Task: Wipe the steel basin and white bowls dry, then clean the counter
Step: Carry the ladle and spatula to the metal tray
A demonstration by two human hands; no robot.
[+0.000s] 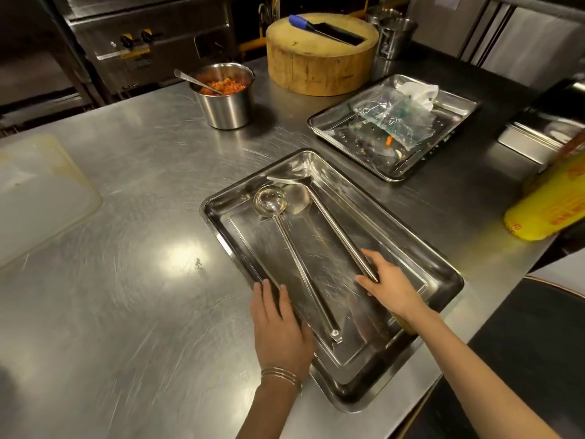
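A scratched steel counter (133, 217) fills the view, a cooking range (142, 49) behind it. The steel basin (332, 185) lies slantwise near the front edge, with open counter between it and a white board (38, 191) cut off at left. Beyond stand a wooden block (319, 64), a littered tray (326, 128) and a pot (226, 106). A yellow container (544, 201) is cropped at right. In the basin lie a ladle (270, 202) and a long-handled spatula (335, 223). The left hand (278, 324) rests flat on the basin's near rim, while the right hand (389, 286) seems to pinch the spatula's handle end
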